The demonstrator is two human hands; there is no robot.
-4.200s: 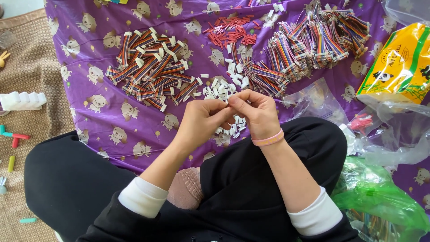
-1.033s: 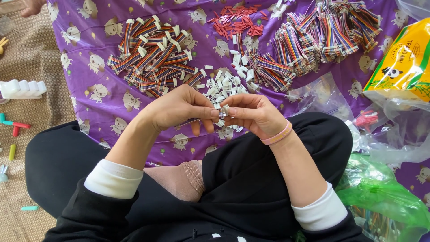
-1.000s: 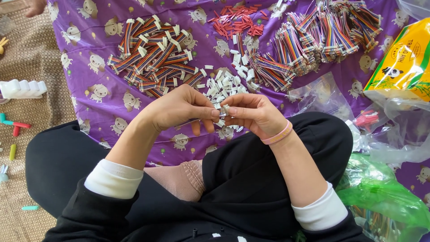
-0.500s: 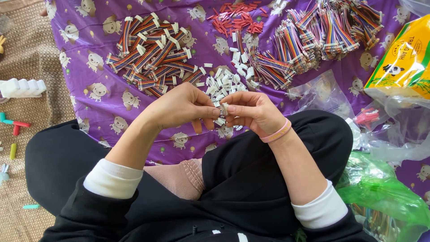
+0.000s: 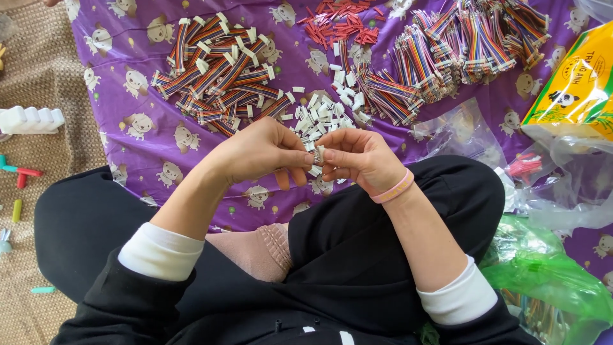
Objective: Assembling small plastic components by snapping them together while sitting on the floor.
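A: State the position of both hands.

B: The left hand (image 5: 265, 152) and right hand (image 5: 357, 160) meet above the lap. The fingers (image 5: 300, 157) of each are pinched on one small white connector (image 5: 317, 155); the part is largely covered, so whether a wire is attached cannot be confirmed.

A: What lies nearby?

B: Just beyond, on the purple cloth (image 5: 128, 108), a pile of loose white connectors (image 5: 325, 112). Left of it, ribbon cables with connectors fitted (image 5: 214, 73); right of it, bare-ended ribbon cables (image 5: 447, 54). Red pieces (image 5: 338, 25) lie farther off.
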